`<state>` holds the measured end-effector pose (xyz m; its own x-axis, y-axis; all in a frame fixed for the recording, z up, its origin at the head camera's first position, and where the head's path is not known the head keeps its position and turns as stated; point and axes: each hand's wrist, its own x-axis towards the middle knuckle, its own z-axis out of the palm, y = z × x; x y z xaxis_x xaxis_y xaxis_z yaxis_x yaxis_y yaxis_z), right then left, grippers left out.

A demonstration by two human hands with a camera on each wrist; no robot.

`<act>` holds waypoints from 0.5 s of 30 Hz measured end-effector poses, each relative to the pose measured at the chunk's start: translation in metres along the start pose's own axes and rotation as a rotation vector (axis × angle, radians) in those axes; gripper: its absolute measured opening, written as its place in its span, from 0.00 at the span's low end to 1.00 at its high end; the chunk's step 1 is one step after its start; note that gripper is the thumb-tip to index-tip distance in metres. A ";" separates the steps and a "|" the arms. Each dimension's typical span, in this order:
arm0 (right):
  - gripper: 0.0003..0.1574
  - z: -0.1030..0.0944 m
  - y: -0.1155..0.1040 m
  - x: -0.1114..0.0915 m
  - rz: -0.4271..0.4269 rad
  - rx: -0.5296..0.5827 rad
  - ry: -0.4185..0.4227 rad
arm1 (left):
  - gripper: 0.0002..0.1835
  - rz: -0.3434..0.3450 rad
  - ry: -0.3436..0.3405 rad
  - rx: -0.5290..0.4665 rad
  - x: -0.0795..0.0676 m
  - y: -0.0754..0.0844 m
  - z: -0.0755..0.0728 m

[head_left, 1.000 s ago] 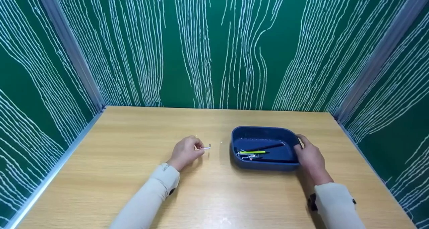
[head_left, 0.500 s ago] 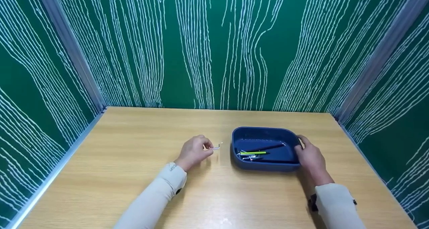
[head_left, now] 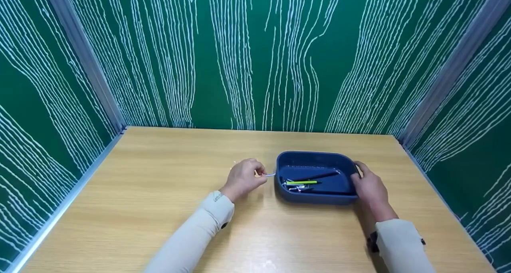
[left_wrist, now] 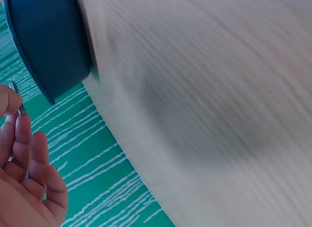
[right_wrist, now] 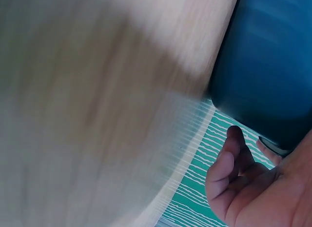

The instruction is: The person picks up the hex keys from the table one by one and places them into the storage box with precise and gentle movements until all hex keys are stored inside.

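My left hand (head_left: 244,178) pinches a small, thin silvery piece (head_left: 270,174) between thumb and fingertips, its free end right at the bin's left rim. The left wrist view shows the piece as a short metallic rod (left_wrist: 17,97), with the other fingers loosely bent below it. A dark blue rounded plastic bin (head_left: 315,198) stands on the table. With thumb inside and fingers outside, my right hand (head_left: 371,187) grips its right rim. Inside lie a yellow-green pen (head_left: 301,182), a dark pen (head_left: 322,176) and several small silvery items (head_left: 297,188).
The wooden table (head_left: 119,209) is bounded at the back and sides by green panels (head_left: 339,85) with white wavy lines. Metal posts (head_left: 86,61) stand at the back corners. A tiny light speck lies on the table behind the left hand.
My left hand has moved right with the silvery piece, from the table's middle to the bin's left rim. The right hand and bin have stayed in place.
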<state>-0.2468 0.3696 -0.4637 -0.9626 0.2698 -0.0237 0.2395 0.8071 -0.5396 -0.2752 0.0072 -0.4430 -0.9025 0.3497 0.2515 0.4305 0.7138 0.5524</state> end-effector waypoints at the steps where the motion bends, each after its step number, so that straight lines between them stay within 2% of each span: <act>1: 0.32 0.000 0.000 0.000 0.000 0.002 0.001 | 0.02 0.003 0.003 -0.003 0.001 0.003 0.002; 7: 0.32 0.000 0.001 0.000 0.005 0.013 -0.012 | 0.02 0.030 0.018 0.016 0.008 0.017 0.010; 15: 0.31 0.001 0.002 -0.001 -0.009 0.021 0.006 | 0.02 0.023 -0.014 0.021 0.014 0.030 0.022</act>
<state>-0.2460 0.3706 -0.4652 -0.9640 0.2657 -0.0138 0.2281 0.7985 -0.5571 -0.2743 0.0470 -0.4404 -0.8922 0.3742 0.2528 0.4513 0.7180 0.5299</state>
